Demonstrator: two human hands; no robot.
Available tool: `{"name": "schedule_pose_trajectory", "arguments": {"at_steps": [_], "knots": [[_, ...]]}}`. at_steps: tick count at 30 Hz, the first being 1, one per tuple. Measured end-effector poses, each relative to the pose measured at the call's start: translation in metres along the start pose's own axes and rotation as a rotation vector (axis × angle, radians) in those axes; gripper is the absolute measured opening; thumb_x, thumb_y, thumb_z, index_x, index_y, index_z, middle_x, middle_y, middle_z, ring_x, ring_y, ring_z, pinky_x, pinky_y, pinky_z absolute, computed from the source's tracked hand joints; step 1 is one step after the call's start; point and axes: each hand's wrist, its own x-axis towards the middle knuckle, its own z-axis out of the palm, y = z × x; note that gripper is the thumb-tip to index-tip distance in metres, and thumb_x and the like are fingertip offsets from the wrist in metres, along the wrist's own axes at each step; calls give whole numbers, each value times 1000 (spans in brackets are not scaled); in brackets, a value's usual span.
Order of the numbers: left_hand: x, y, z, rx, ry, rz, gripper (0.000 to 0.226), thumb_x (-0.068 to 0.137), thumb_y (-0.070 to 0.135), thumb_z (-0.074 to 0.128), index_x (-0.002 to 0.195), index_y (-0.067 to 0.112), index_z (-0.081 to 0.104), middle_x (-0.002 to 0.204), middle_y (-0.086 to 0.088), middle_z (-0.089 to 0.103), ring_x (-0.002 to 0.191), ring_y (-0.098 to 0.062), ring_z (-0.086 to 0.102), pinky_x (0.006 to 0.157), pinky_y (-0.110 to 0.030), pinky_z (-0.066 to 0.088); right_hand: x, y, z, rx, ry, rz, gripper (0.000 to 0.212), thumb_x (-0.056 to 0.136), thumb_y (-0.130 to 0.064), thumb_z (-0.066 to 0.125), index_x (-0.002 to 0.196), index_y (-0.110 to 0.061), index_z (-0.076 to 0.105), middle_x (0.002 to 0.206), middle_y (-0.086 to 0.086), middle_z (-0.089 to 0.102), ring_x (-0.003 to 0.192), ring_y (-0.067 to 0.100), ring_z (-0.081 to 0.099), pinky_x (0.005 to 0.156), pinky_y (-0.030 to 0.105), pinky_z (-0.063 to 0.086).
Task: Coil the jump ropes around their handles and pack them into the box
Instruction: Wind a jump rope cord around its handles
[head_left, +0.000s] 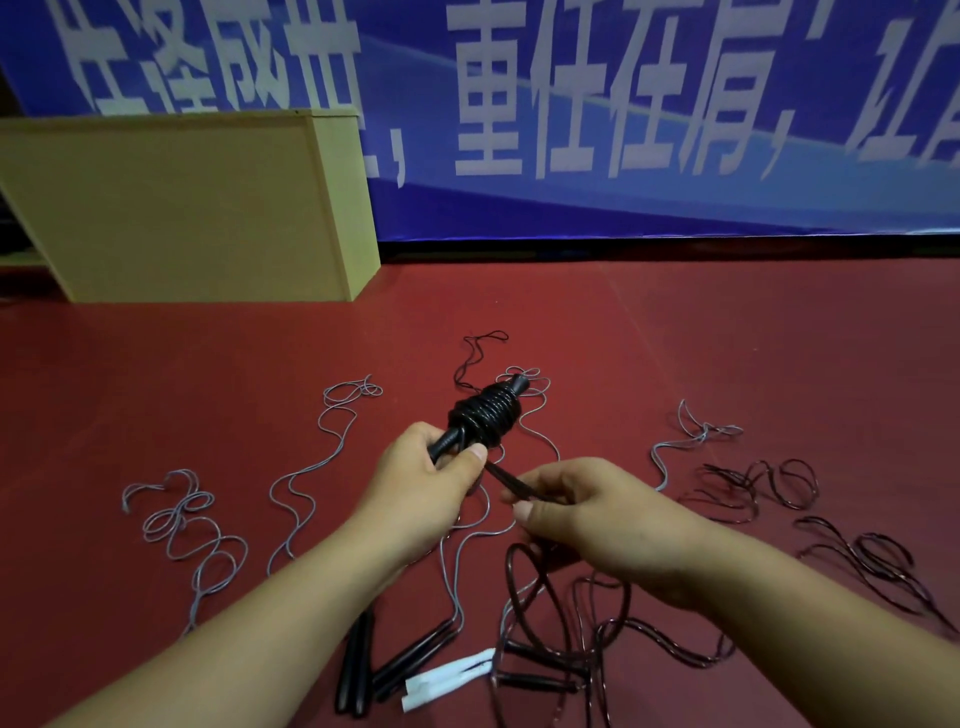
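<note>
A: State the largest items first.

B: A blue banner (649, 119) spans the far edge of the red floor (753, 338). Its large white Chinese characters are cropped at the top; "重任在肩" is legible. A tan box (171, 208) stands at the far-left corner of the floor, against the banner.

A: Rope positions?

B: Loose grey ropes (291, 493) lie along the left and centre of the floor. Loose dark ropes (753, 488) lie toward the right edge and the near edge. Spare black handles (356, 660) lie at the near edge, beside a white label (447, 678); its print is too small to read.

A: Hand states?

B: The left hand (431, 483) is closed around the paired handles of the coiled black rope (485, 415), held above the floor centre. The right hand (597, 519) pinches the free rope end (506, 480) between thumb and fingers, pulled taut from the coil.
</note>
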Motion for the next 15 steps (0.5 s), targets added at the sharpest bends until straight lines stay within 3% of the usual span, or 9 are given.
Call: {"name": "schedule_pose_trajectory", "arguments": {"at_steps": [4, 6, 9, 13, 15], "knots": [[-1, 3, -2, 154, 65, 58, 20, 90, 32, 66, 83, 19, 53, 67, 9, 48, 57, -8, 43, 54, -26, 31, 2, -4, 0, -21, 53, 82, 21, 94, -24, 62, 88, -5, 66, 64, 0, 56, 65, 16, 49, 67, 32, 42], [0, 3, -2, 191, 74, 90, 21, 89, 32, 67, 81, 20, 51, 68, 8, 48, 58, -10, 43, 55, -28, 32, 3, -5, 1, 54, 74, 118, 13, 92, -24, 64, 86, -13, 68, 67, -2, 57, 66, 17, 55, 72, 38, 48], [4, 2, -2, 223, 95, 102, 22, 89, 31, 67, 80, 21, 50, 69, 6, 50, 60, -12, 44, 56, -29, 34, 5, -8, 1, 215, 111, 156, 8, 93, -9, 60, 95, -8, 68, 78, 3, 60, 66, 19, 60, 79, 39, 54], [8, -2, -5, 266, 131, 89, 24, 88, 32, 68, 79, 20, 49, 70, 5, 52, 61, -13, 45, 55, -29, 33, 6, -8, -3, 145, 129, 163, 13, 92, -7, 60, 100, -10, 70, 74, 3, 54, 56, 14, 48, 52, 26, 45], [9, -3, -7, 280, 148, 75, 23, 87, 32, 68, 79, 21, 50, 71, 6, 52, 61, -12, 46, 55, -28, 33, 6, -8, -6, 43, 126, 161, 9, 90, -9, 62, 91, -12, 71, 69, 1, 54, 56, 13, 48, 49, 24, 40]]}}
